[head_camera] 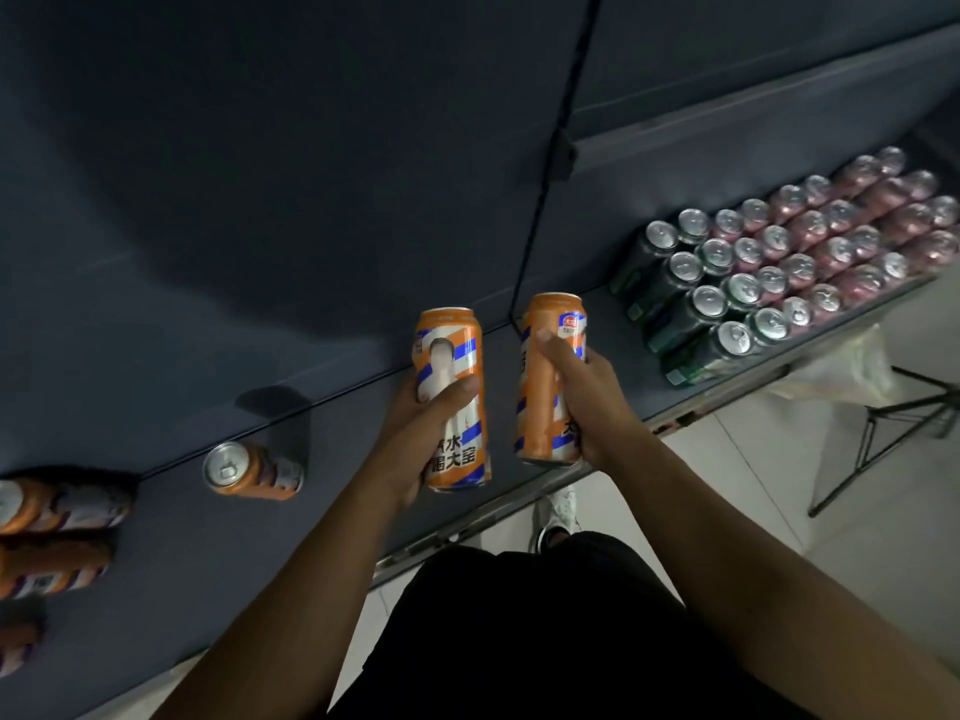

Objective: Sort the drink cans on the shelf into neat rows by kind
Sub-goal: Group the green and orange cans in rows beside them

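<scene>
Fingers [422, 393] of the left hand [415, 428] clamp 1 tall orange-and-blue metal drink can [451, 350]; the right hand [589, 402] grips a 2nd matching can [543, 330], both held above the dark grey shelf [182, 543].

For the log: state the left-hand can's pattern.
Head view: the tall metal can in the left hand is orange with diagonal blue and white stripes.

Dark shelf [218, 589] holds orange cans [253, 471] at left, green cans [691, 304] beside pink cans [831, 236] (neat rows) at right.
</scene>
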